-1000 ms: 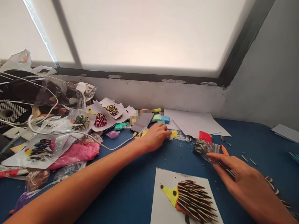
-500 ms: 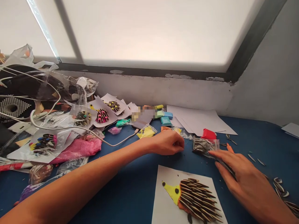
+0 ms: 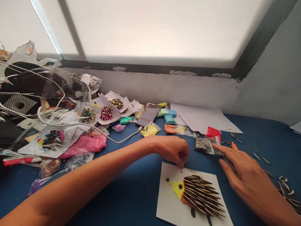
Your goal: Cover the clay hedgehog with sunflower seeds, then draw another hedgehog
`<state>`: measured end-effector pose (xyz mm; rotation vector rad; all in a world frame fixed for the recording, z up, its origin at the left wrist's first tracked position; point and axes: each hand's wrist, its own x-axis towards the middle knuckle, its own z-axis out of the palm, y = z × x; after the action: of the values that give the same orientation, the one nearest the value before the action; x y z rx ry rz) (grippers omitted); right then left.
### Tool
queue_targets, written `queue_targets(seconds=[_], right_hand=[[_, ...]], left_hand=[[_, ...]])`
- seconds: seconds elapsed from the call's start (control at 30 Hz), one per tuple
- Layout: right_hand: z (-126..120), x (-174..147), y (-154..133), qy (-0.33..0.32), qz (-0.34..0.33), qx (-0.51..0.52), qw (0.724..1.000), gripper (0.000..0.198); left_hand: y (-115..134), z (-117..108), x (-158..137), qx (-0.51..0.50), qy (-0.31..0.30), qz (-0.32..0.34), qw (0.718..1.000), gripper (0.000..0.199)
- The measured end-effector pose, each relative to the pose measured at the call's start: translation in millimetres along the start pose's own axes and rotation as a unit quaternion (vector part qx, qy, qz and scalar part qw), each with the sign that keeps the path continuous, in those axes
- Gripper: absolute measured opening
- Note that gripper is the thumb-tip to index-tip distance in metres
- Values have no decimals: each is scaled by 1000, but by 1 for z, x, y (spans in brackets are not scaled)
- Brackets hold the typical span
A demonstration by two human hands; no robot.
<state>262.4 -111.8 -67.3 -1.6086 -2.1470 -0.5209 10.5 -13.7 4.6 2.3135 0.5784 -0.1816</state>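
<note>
My left hand (image 3: 175,150) is closed, its fingers curled down by the upper edge of a white card (image 3: 164,207). Whatever those fingertips pinch, if anything, is hidden. On the card is a hedgehog (image 3: 201,196) with a yellow clay face, dark eye and nose dots, and striped sunflower seeds as spines. Two dark clay pieces (image 3: 193,212) lie along its underside. My right hand (image 3: 249,175) has its fingers stretched out, the index fingertip touching a clear bag of black clay (image 3: 204,145). A thin dark strip shows between that finger and the thumb; its kind is unclear.
Loose sunflower seeds (image 3: 284,185) lie at the right. Behind are clay packets, including orange (image 3: 170,128), red (image 3: 213,133) and blue (image 3: 169,118), a phone (image 3: 147,117) with a white cable, and paper sheets (image 3: 204,117). More seed hedgehogs (image 3: 107,113) and plastic bags crowd the left.
My left hand has come back from the clay packets to the card's upper edge, uncovering the orange packet. My right hand stays by the black clay bag. The view has shifted slightly.
</note>
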Motion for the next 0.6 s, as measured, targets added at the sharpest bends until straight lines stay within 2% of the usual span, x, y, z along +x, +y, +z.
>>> queue_targets(seconds=[0.2,0.6], right_hand=[[-3,5,-8,10,-7,-7,1000,47],[-16,0,7,14,-2,-19,1000,42]], left_hand=[[-3,5,-4,-1,11,-5,1000,10],[-5,18,-13,-22,56,-9,998,5]])
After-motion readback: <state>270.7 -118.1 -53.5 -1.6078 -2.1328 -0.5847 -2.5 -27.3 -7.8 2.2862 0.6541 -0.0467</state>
